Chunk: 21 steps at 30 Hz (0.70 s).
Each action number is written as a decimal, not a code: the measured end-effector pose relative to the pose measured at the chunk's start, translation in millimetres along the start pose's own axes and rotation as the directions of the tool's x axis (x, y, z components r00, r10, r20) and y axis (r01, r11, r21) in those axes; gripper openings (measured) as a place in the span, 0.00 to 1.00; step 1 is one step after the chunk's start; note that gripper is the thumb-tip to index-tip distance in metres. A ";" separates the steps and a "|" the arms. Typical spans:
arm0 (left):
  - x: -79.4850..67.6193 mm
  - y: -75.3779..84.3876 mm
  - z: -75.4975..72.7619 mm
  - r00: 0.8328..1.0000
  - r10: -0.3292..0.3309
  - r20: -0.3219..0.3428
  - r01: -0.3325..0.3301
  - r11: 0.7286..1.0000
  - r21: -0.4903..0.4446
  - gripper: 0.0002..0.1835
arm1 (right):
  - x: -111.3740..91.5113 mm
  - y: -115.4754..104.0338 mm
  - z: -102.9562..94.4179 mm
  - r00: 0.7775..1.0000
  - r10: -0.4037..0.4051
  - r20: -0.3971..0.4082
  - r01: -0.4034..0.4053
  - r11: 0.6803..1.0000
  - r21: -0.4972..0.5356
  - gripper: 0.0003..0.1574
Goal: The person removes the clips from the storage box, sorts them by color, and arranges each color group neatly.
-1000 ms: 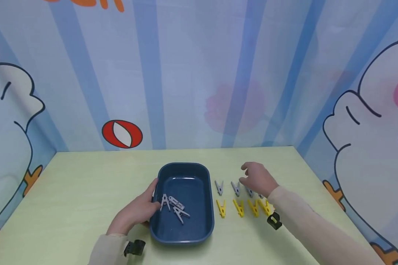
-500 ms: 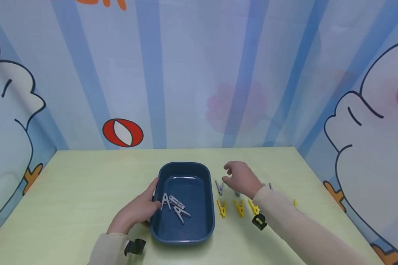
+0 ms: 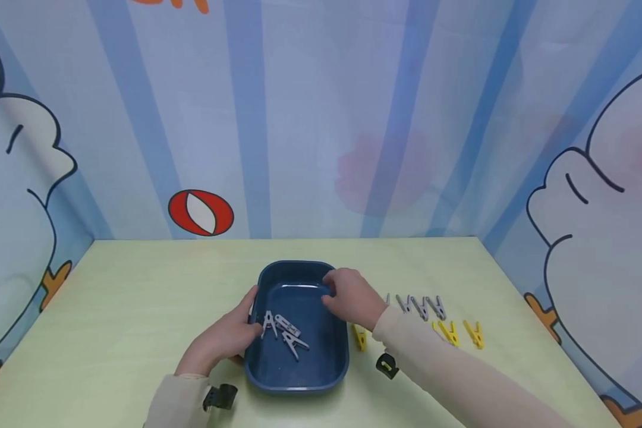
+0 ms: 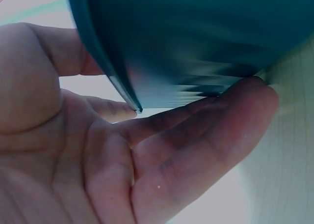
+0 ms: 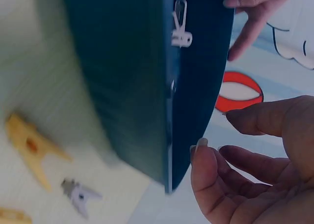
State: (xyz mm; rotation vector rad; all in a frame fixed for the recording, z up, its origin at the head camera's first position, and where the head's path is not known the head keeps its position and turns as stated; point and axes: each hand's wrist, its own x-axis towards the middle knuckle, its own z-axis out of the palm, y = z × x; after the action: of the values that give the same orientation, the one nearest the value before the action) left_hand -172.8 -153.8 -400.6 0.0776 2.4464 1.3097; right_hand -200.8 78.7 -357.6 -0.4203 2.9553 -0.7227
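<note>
A deep blue plastic bin (image 3: pixel 299 380) stands on the table, with three pale clothespins (image 3: pixel 294 345) lying inside towards its left. My left hand (image 3: pixel 222 339) grips the bin's left side, thumb over the rim; the left wrist view shows its fingers (image 4: pixel 230 121) against the outer wall. Over the bin's back right rim hovers my right hand (image 3: pixel 353 297), fingers bent. Between its thumb and fingertips nothing is seen in the right wrist view. Right of the bin lie a row of grey clothespins (image 3: pixel 420 309) and a row of yellow clothespins (image 3: pixel 474 334), partly hidden by the right sleeve.
The pale table (image 3: pixel 166 285) ends at a striped blue cloth backdrop (image 3: pixel 310 119) with printed cartoon figures. Printed cloth also hangs at both sides. A black strap device (image 3: pixel 220 396) sits on the left wrist, another (image 3: pixel 387 365) on the right.
My right hand has moved left, from above the grey clothespins to over the bin's right rim. The left hand keeps its place on the bin. The clothespins inside look the same.
</note>
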 end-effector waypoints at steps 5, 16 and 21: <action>0.5 -0.3 -0.2 1.000 0.000 0.003 0.000 1.000 -0.001 0.41 | 2.0 -10.5 13.3 0.998 -0.032 0.062 0.031 0.999 0.017 0.21; 0.7 0.3 -2.1 1.000 -0.002 0.020 0.002 1.000 -0.004 0.41 | 5.7 -23.9 52.1 0.980 -0.065 0.186 0.057 0.997 0.046 0.12; -1.0 0.7 -4.2 1.000 0.005 0.025 -0.005 1.000 -0.005 0.41 | 12.5 -27.4 65.9 0.976 -0.055 0.209 0.053 0.999 0.014 0.06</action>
State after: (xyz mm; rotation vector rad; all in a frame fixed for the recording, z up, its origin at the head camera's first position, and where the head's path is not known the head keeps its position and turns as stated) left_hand -173.4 -157.0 -397.7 0.0987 2.4236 1.3086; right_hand -197.4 22.7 -403.4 -0.5418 2.7527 -0.6512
